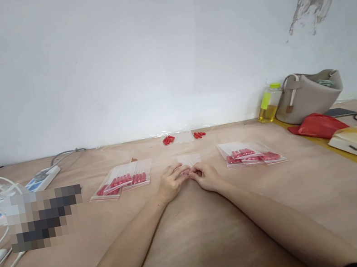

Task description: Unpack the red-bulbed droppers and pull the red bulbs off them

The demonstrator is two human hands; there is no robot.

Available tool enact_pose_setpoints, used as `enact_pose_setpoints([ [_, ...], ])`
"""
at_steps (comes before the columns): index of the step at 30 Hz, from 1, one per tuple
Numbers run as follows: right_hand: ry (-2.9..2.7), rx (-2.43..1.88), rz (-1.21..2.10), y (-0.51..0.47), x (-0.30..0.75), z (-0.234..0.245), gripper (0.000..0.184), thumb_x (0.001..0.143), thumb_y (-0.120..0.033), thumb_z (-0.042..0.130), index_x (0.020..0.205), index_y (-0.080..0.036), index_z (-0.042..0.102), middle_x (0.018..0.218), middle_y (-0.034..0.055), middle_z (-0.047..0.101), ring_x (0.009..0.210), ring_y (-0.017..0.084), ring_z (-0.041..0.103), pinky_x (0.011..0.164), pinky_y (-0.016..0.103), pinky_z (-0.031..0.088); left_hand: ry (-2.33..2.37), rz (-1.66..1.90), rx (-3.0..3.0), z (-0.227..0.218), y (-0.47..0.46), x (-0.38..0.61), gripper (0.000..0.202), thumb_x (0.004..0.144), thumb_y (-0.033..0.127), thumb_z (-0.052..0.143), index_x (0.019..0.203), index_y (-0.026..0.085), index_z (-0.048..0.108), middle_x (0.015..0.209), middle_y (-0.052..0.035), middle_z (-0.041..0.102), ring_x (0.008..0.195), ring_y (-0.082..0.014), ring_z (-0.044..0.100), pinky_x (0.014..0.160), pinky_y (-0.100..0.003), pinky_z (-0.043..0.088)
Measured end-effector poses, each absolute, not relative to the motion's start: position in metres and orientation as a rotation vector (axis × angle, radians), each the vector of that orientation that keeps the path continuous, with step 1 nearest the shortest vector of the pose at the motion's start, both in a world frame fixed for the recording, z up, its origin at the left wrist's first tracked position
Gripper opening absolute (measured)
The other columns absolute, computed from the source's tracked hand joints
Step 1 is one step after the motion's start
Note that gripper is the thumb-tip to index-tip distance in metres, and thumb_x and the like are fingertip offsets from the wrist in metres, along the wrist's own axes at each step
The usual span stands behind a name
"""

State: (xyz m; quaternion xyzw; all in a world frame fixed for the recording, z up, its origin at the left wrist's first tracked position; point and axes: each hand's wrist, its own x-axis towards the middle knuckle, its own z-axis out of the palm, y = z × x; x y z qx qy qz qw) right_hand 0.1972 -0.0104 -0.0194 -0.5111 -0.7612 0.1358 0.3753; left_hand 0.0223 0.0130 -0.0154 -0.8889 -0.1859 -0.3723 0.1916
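Note:
A small clear zip bag (pixel 188 158) lies flat on the table in front of me, its near edge between my hands. My left hand (pixel 172 183) reaches over the left corner of that edge, thumb and fingers closing on it. On the right corner, my right hand (pixel 206 176) pinches with thumb and forefinger, the other fingers curled. Something reddish shows by the fingertips, too covered to make out. Filled bags of red capsule-shaped pieces (pixel 121 180) lie overlapping to the left. More such bags (pixel 251 153) are stacked to the right.
Loose red pieces (pixel 168 140) lie near the wall, with a second group (pixel 200 134) to their right. A power strip (pixel 43 178) and cables are at left. At right stand a yellow-capped bottle (pixel 268 104), a grey bag (pixel 310 96) and a red pouch (pixel 318 126).

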Motion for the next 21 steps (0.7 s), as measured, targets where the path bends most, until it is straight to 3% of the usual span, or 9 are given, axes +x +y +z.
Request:
enact_pose_setpoints([
  [5,-1.876,-1.456,0.265,-0.015,0.188,-0.018,0.011,0.079,-0.024,0.052,0.074,-0.02,0.061,0.072,0.0008,0.064,0.065,0.013,0.054,0.067,0.027,0.033,-0.621,-1.069,-2.507,-0.015,0.012,0.028,0.018,0.084,0.015,0.045,0.085,0.018,0.062,0.107,-0.0053,0.061,0.108,-0.0203,0.047,0.086,-0.038,0.045],
  [14,-1.776,-1.572,0.277,-0.018,0.181,-0.02,0.016,0.08,-0.028,0.048,0.072,-0.021,0.061,0.071,0.0006,0.064,0.064,0.013,0.054,0.063,0.025,0.031,-0.584,-1.061,-2.455,-0.016,0.013,0.028,0.019,0.084,0.014,0.044,0.089,0.017,0.061,0.099,-0.0062,0.062,0.106,-0.0203,0.047,0.085,-0.036,0.045],
  [21,-1.749,-1.508,0.328,-0.007,0.191,-0.022,0.02,0.081,-0.026,0.044,0.069,-0.016,0.058,0.062,0.0014,0.059,0.056,0.012,0.05,0.056,0.024,0.033,-0.504,-1.04,-2.48,-0.018,0.012,0.029,0.018,0.084,0.015,0.045,0.078,0.02,0.062,0.098,-0.0044,0.059,0.107,-0.0203,0.045,0.089,-0.039,0.042],
])
